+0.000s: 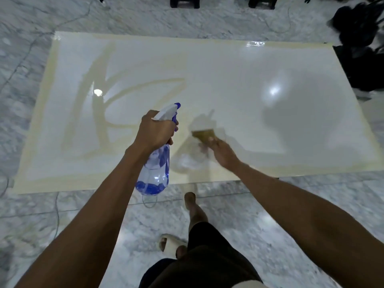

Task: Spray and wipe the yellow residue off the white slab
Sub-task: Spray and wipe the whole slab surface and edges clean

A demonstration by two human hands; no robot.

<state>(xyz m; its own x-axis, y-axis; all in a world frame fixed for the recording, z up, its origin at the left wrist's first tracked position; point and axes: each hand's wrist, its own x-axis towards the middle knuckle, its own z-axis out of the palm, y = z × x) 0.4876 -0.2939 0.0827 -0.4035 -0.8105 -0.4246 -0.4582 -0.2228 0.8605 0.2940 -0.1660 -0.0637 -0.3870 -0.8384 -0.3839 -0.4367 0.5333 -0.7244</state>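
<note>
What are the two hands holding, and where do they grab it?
The left hand grips the spray bottle round its neck, just under the white and blue trigger head. The right hand holds a yellowish wiping pad by its near edge; blur hides the exact grip.

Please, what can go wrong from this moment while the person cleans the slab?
1. The right hand wipes with a yellowed cloth; it may smear residue back onto the clean side of the white slab.
2. The yellow streaks and the yellow border lie far to the left and may get missed.
3. The left hand holds the spray bottle above the marble floor; drips could make it slippery near the sandal.
</note>
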